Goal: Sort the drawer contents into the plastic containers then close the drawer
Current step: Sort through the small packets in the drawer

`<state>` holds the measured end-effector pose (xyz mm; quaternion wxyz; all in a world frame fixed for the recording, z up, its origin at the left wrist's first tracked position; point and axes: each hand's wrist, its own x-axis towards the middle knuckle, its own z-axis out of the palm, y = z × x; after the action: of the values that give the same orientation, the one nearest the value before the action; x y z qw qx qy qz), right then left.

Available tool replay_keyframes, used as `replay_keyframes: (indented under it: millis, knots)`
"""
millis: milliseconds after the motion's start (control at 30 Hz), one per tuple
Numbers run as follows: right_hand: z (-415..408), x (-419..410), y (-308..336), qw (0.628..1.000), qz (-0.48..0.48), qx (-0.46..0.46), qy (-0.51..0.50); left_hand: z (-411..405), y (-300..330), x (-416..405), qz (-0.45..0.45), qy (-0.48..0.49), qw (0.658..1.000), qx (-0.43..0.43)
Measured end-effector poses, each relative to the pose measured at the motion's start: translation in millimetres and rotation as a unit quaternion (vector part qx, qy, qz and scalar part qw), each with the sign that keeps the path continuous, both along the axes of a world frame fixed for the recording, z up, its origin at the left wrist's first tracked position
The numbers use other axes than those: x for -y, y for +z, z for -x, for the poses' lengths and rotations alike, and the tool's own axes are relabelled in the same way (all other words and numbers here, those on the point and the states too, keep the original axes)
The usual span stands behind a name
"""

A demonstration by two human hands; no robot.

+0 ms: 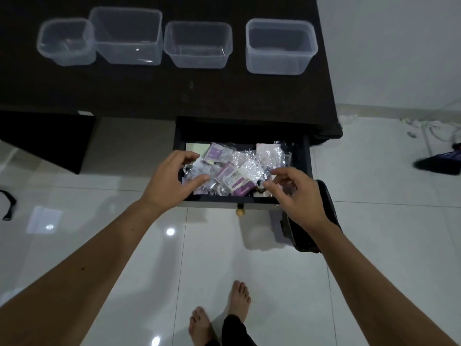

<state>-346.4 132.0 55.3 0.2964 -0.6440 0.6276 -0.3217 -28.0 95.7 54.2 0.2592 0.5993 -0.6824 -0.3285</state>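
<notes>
While the dark wooden drawer stands pulled out from under the dark counter, its inside is heaped with small clear plastic packets and purple-and-white cards, lying jumbled over one another; what each packet holds is too small to tell. A round pale wooden knob sits on the drawer's front. The left hand hovers over the left part of the heap, fingers spread and curled with nothing gripped, the thumb tip touching or just above a packet. The right hand reaches over the drawer's front right corner, its fingers loosely curled toward the edge of a white-and-purple card; whether they actually pinch anything I cannot tell.

Farther back on the counter stand four clear plastic containers in a row, all without contents: a small rounded one at the far left, a taller large one touching it, a shallow one just beside that, and a square one apart to the right. A black bag rests on the white tiled floor below the right wrist, and the person's bare feet show at the bottom.
</notes>
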Motion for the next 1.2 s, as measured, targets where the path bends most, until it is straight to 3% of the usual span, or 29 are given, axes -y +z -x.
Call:
replay_keyframes:
  millis: [200,333,533,767,867,1000,1100,1200]
  knots:
    - [11.1,48.9,-14.2,0.995,-0.066,-0.05,0.063,23.6,-25.2,41.2,-0.094,-0.102,0.989,0.056]
    - [1.4,63.4,-32.1,0.981,-0.158,-0.05,0.103,39.6,-45.6,52.1,-0.112,-0.096,0.988,0.036]
    - [-12.8,77.3,-41.8,0.969,-0.195,-0.076,0.131,48.5,-56.4,55.4,-0.103,-0.099,0.989,0.043]
    - [-16.8,84.1,-34.9,0.961,-0.25,0.077,0.088,43.8,-52.2,57.1,-0.182,-0.071,0.978,-0.073]
    - [-19.1,90.0,-31.6,0.968,-0.219,0.096,0.082,37.7,-54.3,61.5,-0.197,-0.056,0.973,-0.102]
    - [-5.1,103.6,-33.6,0.987,-0.093,-0.108,0.08,28.3,-57.0,69.1,-0.231,-0.064,0.966,-0.093]
    - [3.5,111.0,-42.1,0.962,-0.144,-0.209,0.096,27.3,-58.7,69.6,-0.254,-0.09,0.958,-0.096]
    - [7.3,110.9,-48.1,0.955,-0.17,-0.224,0.098,28.2,-57.1,67.8,-0.275,-0.098,0.95,-0.112]
